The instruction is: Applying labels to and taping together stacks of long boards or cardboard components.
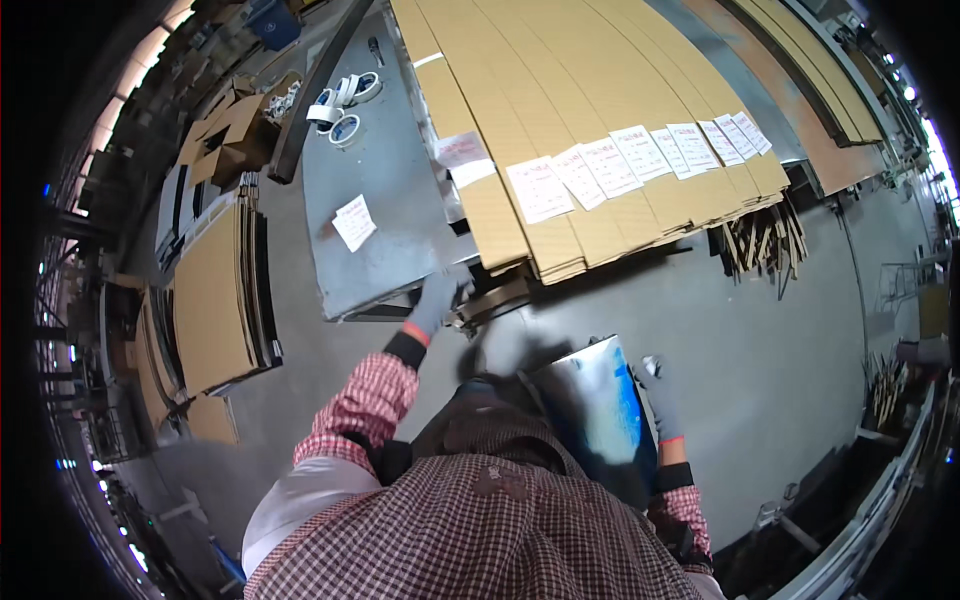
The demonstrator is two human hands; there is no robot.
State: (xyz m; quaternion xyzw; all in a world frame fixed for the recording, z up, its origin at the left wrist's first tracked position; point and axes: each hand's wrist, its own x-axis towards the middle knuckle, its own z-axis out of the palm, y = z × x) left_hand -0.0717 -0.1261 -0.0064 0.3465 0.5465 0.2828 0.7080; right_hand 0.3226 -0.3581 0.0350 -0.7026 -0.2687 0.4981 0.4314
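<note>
My left hand point(440, 298), in a grey glove, reaches to the near corner of the grey metal table point(385, 180), beside the end of the cardboard stack; its fingers are smeared, so their grip cannot be told. My right hand point(656, 394), gloved too, is low on the right, next to a blue-and-white flat-topped object point(597, 395). Its fingers look curled, and what they hold, if anything, is hidden. Long cardboard strips point(560, 120) lie stacked ahead, with a row of printed paper sheets point(612, 166) across their near ends.
Rolls of white tape point(345, 130) and a loose paper sheet point(354, 222) lie on the metal table. Flat cardboard sheets point(220, 300) lean at left, near an open carton point(232, 135). Thin cardboard scraps point(765, 240) hang below the stack's right end.
</note>
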